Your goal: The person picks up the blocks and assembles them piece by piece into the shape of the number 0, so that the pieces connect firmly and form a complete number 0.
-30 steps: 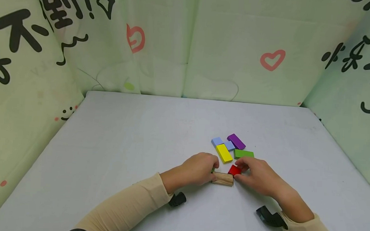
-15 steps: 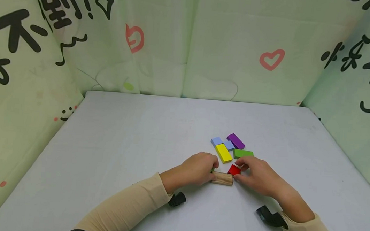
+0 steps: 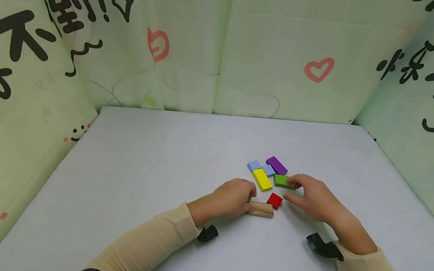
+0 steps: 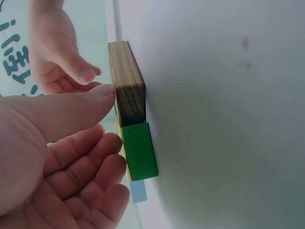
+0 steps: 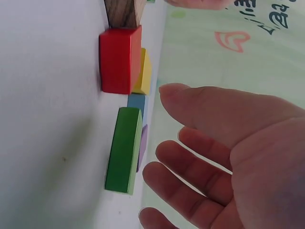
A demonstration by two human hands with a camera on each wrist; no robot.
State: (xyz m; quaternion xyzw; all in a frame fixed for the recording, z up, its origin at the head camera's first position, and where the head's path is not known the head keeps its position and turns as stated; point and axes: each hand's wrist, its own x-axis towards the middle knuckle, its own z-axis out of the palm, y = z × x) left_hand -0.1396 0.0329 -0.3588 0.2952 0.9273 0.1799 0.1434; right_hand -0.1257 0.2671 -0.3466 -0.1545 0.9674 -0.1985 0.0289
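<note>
My left hand is at the left end of a wooden block, with its thumb touching it and its fingers curled beside a small green block behind. In the head view that green block is mostly hidden by the hand. A red block stands at the wooden block's right end. My right hand hovers just right of the red block, thumb and fingers apart, holding nothing. Its fingertips overlap a long green block in the head view; the right wrist view shows a gap between them.
Behind the hands lie a yellow block, two light blue blocks and a purple block, close together. The white tabletop ends at a printed green curtain on the back and sides.
My right hand has let go of the red block and moved right and away from me, to near the long green block. The left hand and the blocks have stayed put.
</note>
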